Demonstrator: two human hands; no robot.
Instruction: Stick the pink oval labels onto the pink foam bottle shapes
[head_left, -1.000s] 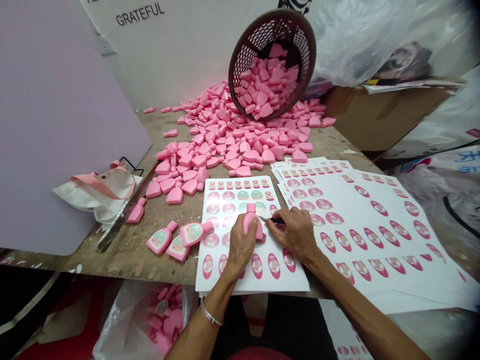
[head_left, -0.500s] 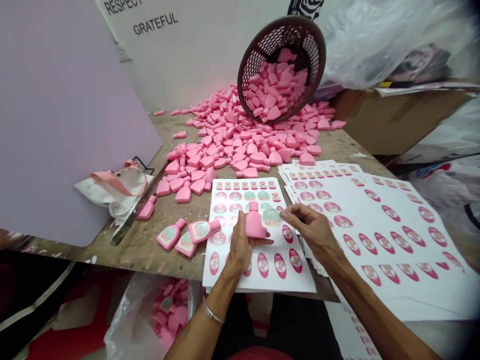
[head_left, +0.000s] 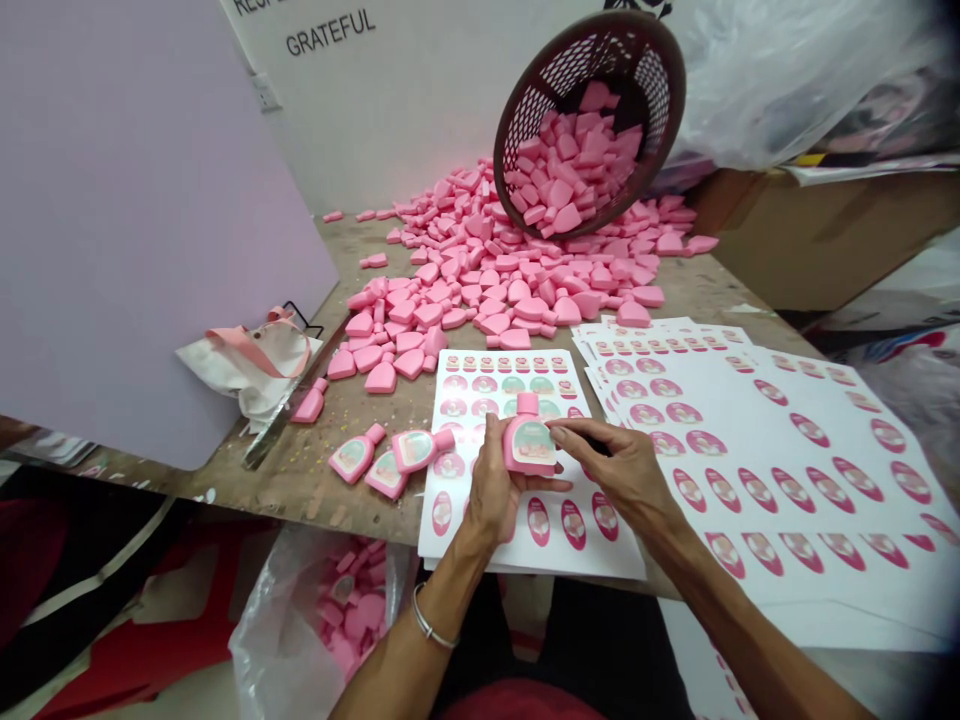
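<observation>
My left hand is closed around a small pink toy bottle, held upright over a sticker sheet. A green-and-cream label sticker lies against the bottle's front face. At the sticker's right edge, my right hand pinches with thumb and forefinger. The sheet beneath carries rows of pink and green labels and is partly covered by my hands. To the left lie three bottles with such labels on them, among them one labelled bottle lying apart from an overlapping pair.
A heap of pink bottles spreads before a tipped brown basket. More sticker sheets overlap at the right. A fabric bag sits by a lilac board at left. Below the table edge hangs a plastic bag of pink bottles.
My right hand has brought the sticker from beside the bottle onto its front face. The left hand still holds the bottle. The whole view has shifted slightly.
</observation>
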